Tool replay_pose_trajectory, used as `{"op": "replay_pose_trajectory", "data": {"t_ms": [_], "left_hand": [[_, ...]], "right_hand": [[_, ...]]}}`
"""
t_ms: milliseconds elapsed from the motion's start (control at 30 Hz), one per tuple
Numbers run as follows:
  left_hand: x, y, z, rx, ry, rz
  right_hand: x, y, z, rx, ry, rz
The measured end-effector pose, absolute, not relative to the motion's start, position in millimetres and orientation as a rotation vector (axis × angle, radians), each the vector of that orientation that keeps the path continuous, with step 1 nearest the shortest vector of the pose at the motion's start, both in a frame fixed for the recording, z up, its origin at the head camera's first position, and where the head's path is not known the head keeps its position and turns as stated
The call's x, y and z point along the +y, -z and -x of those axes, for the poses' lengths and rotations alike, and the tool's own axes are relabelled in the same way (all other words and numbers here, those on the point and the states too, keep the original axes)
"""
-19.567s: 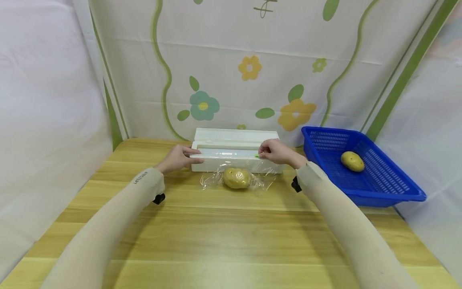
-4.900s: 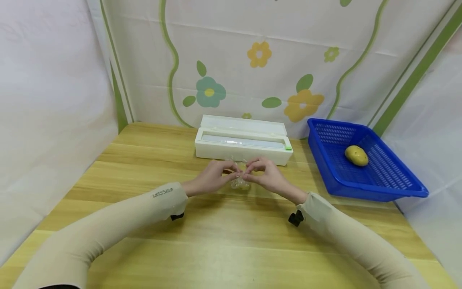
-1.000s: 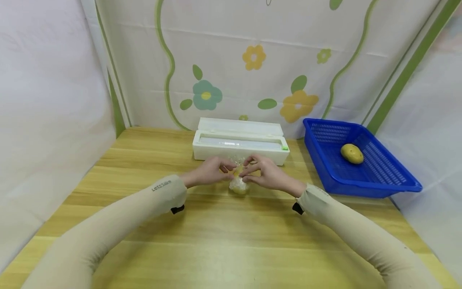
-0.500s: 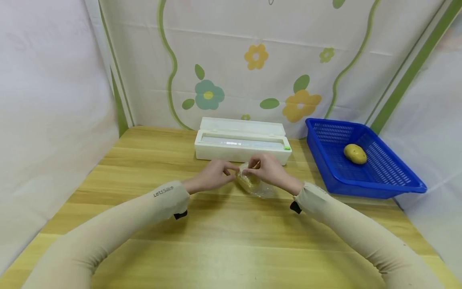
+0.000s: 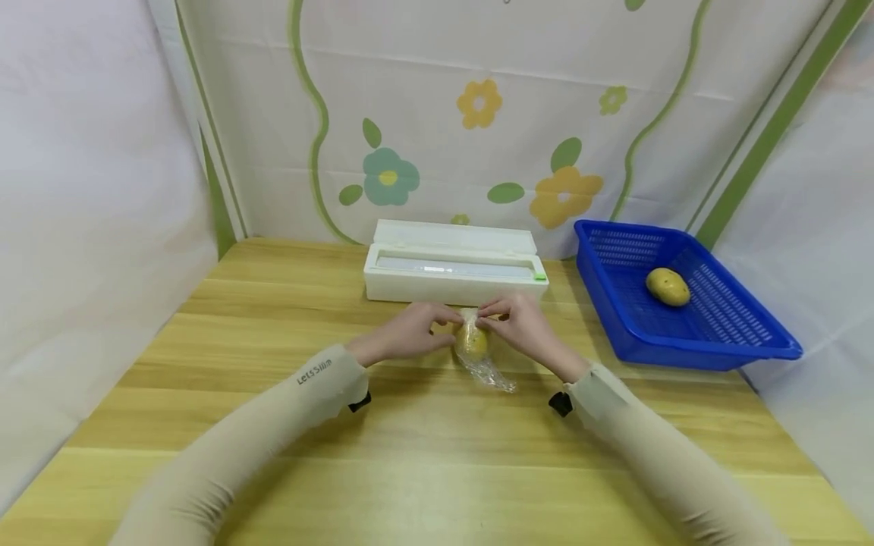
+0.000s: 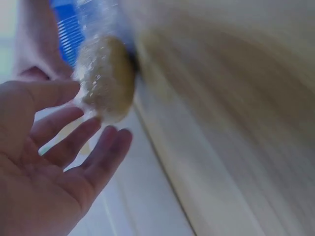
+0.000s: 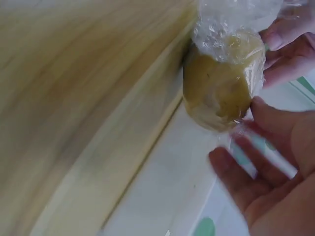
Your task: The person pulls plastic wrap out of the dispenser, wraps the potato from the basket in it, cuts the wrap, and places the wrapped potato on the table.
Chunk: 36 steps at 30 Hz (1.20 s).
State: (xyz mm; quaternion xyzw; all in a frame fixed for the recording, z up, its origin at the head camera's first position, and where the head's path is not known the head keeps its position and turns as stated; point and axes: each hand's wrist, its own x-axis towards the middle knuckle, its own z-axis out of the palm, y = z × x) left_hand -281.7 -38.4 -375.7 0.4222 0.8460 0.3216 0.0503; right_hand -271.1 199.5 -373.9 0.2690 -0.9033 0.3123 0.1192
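A potato (image 5: 473, 343) wrapped in clear cling film (image 5: 493, 375) stands on the table in front of the white box, with a loose film tail trailing toward the front right. My left hand (image 5: 415, 331) holds its left side between thumb and fingers. At the top, my right hand (image 5: 524, 326) pinches the film with thumb and forefinger. In the left wrist view, the left thumb meets the crinkled film on the potato (image 6: 120, 78). The right wrist view shows the right thumb against the potato (image 7: 216, 91), its other fingers spread beside it.
Just behind the hands is a white cling film dispenser (image 5: 451, 290), lid raised, its green slider (image 5: 540, 277) at the right end. A blue basket (image 5: 635, 341) at the right holds another potato (image 5: 668, 287). A patterned cloth (image 5: 437, 136) hangs behind the wooden table (image 5: 410, 470).
Earlier the right hand was at the dispenser's slider while the potato lay in film. Both hands then gathered the film; within the last second the potato turned, its film tail swinging toward the front.
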Motion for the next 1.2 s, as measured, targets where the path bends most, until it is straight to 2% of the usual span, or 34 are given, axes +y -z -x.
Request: {"op": "replay_pose_trajectory", "data": {"t_ms": [267, 433, 633, 867, 1200], "left_hand": [[-35.5, 370.6, 277.0, 2.630, -0.790, -1.330], [-36.4, 373.3, 271.2, 2.662, -0.770, -1.365], [-41.0, 371.5, 261.9, 2.679, -0.770, -1.541], [-38.7, 370.2, 256.3, 2.655, -0.727, -1.656], [-26.7, 374.1, 245.5, 2.619, -0.763, -1.707]], "right_hand": [[204.0, 368.6, 269.5, -2.694, -0.753, -1.002], [210.0, 366.0, 264.1, -2.791, -0.912, -1.001], [211.3, 349.4, 237.0, -2.779, -0.702, -1.012], [211.6, 325.8, 208.7, -2.874, -0.496, -1.213], [224.0, 345.7, 224.3, -2.896, -0.573, -1.372]]}}
